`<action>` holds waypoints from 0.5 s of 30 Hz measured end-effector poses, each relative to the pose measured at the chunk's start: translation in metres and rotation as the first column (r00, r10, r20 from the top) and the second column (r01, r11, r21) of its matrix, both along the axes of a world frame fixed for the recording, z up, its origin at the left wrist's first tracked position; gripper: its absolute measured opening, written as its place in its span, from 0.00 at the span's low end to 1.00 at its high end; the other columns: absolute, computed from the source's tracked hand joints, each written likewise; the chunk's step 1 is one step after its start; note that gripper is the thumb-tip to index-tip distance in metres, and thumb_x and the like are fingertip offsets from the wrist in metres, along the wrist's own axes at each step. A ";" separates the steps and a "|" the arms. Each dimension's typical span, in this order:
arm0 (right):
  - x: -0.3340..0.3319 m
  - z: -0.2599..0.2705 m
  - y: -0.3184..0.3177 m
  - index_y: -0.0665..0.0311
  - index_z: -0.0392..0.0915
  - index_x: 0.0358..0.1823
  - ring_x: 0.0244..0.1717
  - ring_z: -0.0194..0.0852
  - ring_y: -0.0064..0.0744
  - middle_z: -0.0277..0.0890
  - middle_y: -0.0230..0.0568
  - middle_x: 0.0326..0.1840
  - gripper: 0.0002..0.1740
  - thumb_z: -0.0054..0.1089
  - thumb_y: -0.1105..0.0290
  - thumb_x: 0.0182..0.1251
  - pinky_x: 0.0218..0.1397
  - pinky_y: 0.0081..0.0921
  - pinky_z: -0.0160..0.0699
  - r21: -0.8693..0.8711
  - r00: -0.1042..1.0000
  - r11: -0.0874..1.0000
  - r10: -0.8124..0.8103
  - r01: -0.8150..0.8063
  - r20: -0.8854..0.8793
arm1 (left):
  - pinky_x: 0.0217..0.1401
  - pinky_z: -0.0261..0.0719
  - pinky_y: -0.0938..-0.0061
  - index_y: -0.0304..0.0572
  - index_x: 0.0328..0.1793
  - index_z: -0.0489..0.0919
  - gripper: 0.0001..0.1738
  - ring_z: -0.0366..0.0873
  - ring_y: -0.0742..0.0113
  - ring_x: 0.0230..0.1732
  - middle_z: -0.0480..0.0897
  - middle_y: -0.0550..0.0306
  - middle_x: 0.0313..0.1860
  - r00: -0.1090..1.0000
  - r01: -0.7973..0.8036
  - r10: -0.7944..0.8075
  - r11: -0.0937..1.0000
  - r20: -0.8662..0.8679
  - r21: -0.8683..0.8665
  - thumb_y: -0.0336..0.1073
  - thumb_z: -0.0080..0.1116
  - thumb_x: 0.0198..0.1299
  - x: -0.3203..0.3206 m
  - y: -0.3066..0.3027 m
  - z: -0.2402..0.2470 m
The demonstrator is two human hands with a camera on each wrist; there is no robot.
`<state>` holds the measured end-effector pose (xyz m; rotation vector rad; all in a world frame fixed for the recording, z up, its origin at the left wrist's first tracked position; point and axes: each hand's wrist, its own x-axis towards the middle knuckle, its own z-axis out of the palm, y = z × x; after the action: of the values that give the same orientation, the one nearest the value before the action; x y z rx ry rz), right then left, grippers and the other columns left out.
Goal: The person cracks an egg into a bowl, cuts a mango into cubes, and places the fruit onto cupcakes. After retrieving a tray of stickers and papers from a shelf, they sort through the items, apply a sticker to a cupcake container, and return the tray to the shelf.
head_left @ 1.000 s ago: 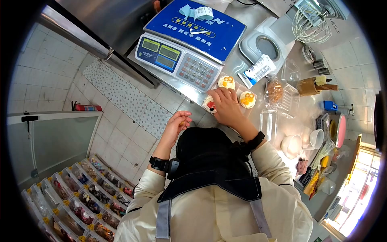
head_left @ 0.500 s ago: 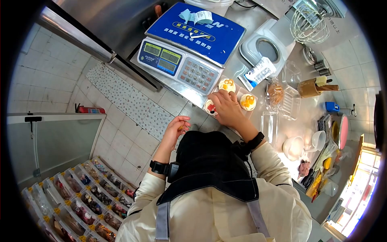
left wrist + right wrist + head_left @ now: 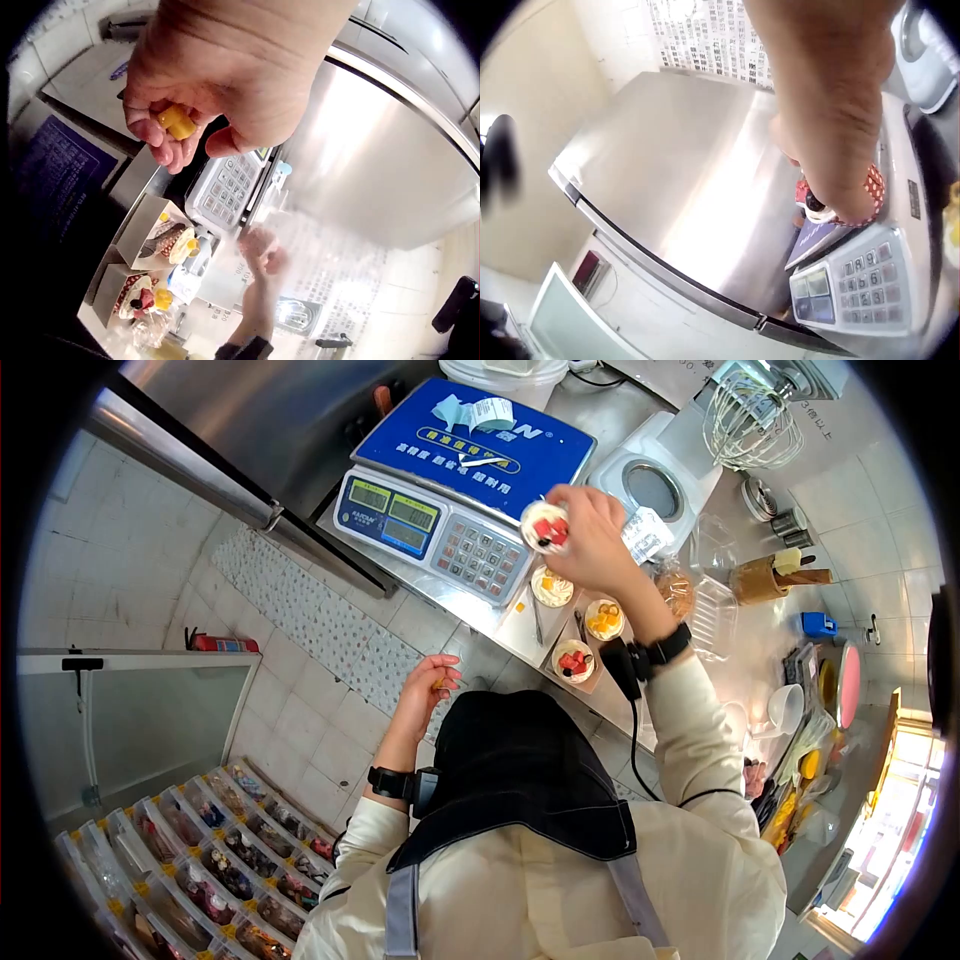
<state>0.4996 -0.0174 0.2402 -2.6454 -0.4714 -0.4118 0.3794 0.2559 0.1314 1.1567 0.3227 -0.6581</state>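
Cupcake [image 3: 545,528] sits at the left side of my right hand [image 3: 594,542], which pinches it above the scale's [image 3: 430,470] edge — well apart from my left hand [image 3: 422,690], curled round yellow fruit [image 3: 178,122].

Bright room. Window [image 3: 893,825] glows white at right in head view. Shiny streaks on metal door [image 3: 712,202]. Tile wall [image 3: 890,550] bends near edge, corners black. Wrist pictures softer, left one dark lower left.

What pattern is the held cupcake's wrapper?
Red wrapper with white dots, best seen in right wrist view.
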 end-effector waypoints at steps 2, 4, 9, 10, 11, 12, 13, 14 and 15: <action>0.023 -0.002 0.008 0.59 0.63 0.52 0.57 0.60 0.43 0.67 0.40 0.49 0.35 0.63 0.70 0.35 0.63 0.41 0.46 -0.029 0.998 0.999 0.046 -0.045 0.039 | 0.38 0.66 0.83 0.40 0.48 0.74 0.14 0.70 0.77 0.34 0.75 0.62 0.35 1.000 0.002 -0.002 1.000 0.012 -0.001 0.35 0.43 0.58 0.000 0.000 0.006; 0.039 -0.007 0.018 0.59 0.62 0.52 0.57 0.60 0.41 0.68 0.40 0.48 0.36 0.64 0.69 0.34 0.63 0.41 0.44 0.023 0.999 0.999 0.031 -0.030 -0.022 | 0.38 0.66 0.83 0.41 0.48 0.74 0.15 0.70 0.77 0.34 0.75 0.62 0.35 1.000 -0.012 0.012 1.000 0.013 -0.003 0.35 0.44 0.57 -0.002 0.003 0.009; 0.059 -0.009 0.025 0.58 0.60 0.54 0.58 0.60 0.40 0.69 0.39 0.48 0.39 0.65 0.66 0.34 0.64 0.42 0.42 0.083 0.997 0.996 -0.002 0.008 -0.077 | 0.37 0.66 0.83 0.41 0.49 0.74 0.15 0.70 0.77 0.33 0.75 0.62 0.35 0.997 -0.082 0.082 0.997 0.004 0.002 0.35 0.44 0.57 -0.010 0.016 0.004; 0.062 -0.010 0.025 0.58 0.60 0.55 0.58 0.59 0.41 0.69 0.40 0.48 0.40 0.65 0.65 0.35 0.64 0.42 0.41 0.104 0.997 0.994 -0.022 0.030 -0.076 | 0.37 0.66 0.83 0.41 0.49 0.74 0.15 0.70 0.77 0.33 0.75 0.62 0.35 0.996 -0.089 0.089 0.996 0.006 0.002 0.35 0.44 0.57 -0.012 0.019 0.003; 0.065 -0.012 0.025 0.58 0.59 0.56 0.58 0.59 0.42 0.69 0.40 0.49 0.40 0.66 0.64 0.36 0.65 0.42 0.41 0.123 0.996 0.991 -0.046 0.055 -0.076 | 0.37 0.66 0.83 0.41 0.49 0.74 0.15 0.70 0.77 0.33 0.75 0.62 0.35 0.996 -0.093 0.093 0.996 0.006 0.001 0.35 0.44 0.57 -0.012 0.020 0.001; 0.067 -0.010 0.025 0.57 0.58 0.59 0.59 0.58 0.43 0.67 0.42 0.52 0.44 0.69 0.61 0.36 0.65 0.44 0.42 0.124 0.993 0.990 -0.057 0.070 -0.102 | 0.37 0.66 0.83 0.41 0.49 0.74 0.15 0.70 0.77 0.33 0.75 0.62 0.35 0.996 -0.092 0.092 0.996 0.007 -0.001 0.35 0.44 0.57 -0.012 0.021 -0.001; 0.066 -0.010 0.023 0.57 0.58 0.59 0.59 0.58 0.43 0.67 0.42 0.52 0.44 0.69 0.61 0.36 0.65 0.44 0.42 0.121 0.993 0.990 -0.061 0.073 -0.102 | 0.38 0.66 0.83 0.41 0.49 0.74 0.15 0.70 0.77 0.33 0.75 0.62 0.35 0.995 -0.095 0.095 0.995 0.004 -0.004 0.35 0.44 0.57 -0.012 0.021 -0.002; 0.065 -0.009 0.019 0.57 0.58 0.60 0.59 0.58 0.44 0.66 0.42 0.53 0.45 0.70 0.60 0.36 0.64 0.45 0.44 0.078 0.997 0.994 -0.075 0.076 -0.023 | 0.38 0.66 0.82 0.41 0.49 0.74 0.15 0.70 0.77 0.33 0.75 0.62 0.35 0.995 -0.097 0.097 0.995 -0.001 -0.006 0.36 0.44 0.58 -0.012 0.022 -0.004; 0.062 -0.007 0.017 0.57 0.58 0.61 0.59 0.58 0.45 0.65 0.43 0.54 0.47 0.71 0.60 0.35 0.64 0.45 0.46 0.034 0.995 0.996 -0.083 0.082 0.052 | 0.38 0.66 0.82 0.41 0.49 0.74 0.15 0.70 0.77 0.33 0.75 0.62 0.35 0.996 -0.094 0.094 0.996 -0.009 -0.008 0.36 0.44 0.58 -0.011 0.022 -0.005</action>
<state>0.5619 -0.0005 0.2336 -2.6349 -0.3697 -0.5130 0.3685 0.2782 0.1266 1.1238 0.3785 -0.5813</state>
